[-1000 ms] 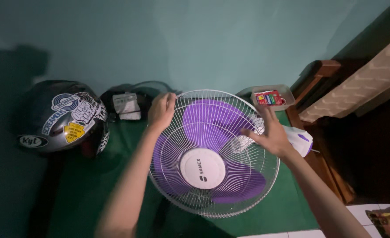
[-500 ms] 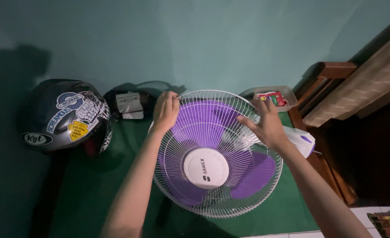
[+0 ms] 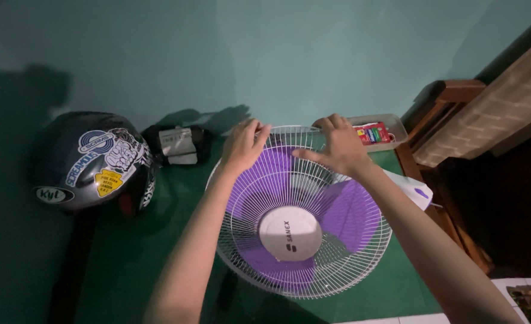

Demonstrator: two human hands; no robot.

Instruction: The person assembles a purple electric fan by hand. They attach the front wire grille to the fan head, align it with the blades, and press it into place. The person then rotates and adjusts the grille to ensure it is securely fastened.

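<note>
Now we hold the white fan grille [image 3: 304, 240] at its top rim: our left hand [image 3: 244, 146] curls its fingers over the wires, our right hand [image 3: 336, 146] beside it grips likewise; purple blades [image 3: 343, 210] lie below them.

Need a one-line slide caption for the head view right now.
Both hands, left hand and right hand, grip the top rim of a white fan grille over purple blades, beside a stickered helmet.
</note>
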